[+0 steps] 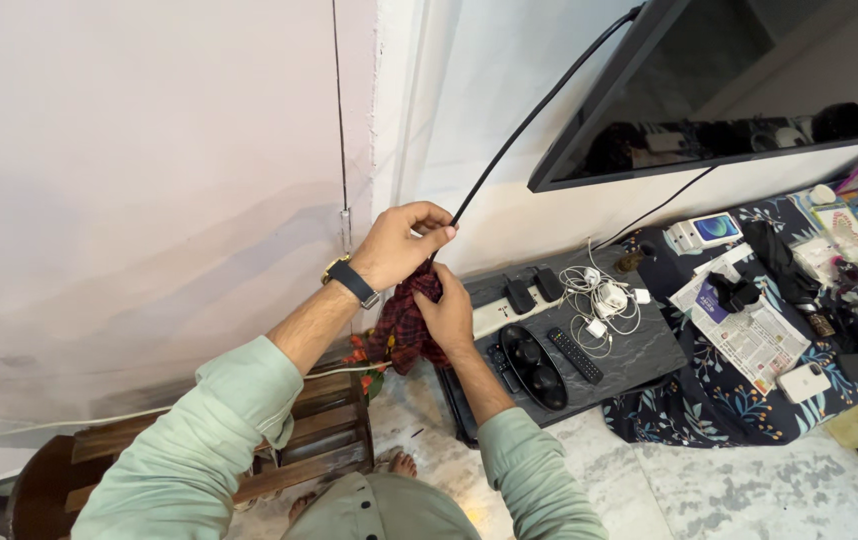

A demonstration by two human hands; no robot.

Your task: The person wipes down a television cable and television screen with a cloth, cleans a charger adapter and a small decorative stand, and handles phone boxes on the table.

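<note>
Your left hand (401,243) is closed tight around the black cable (534,110), pinching it where it comes down from the TV (709,90) on the wall, and your watch (351,280) shows at that wrist. Your right hand (446,315) sits just below it, fingers curled shut on a dark red checked cloth (401,330) bunched around the cable's lower stretch. Both hands hover by the left end of the grey shelf (649,340), where a power strip (509,305), white chargers (604,300) and a remote (575,355) lie.
</note>
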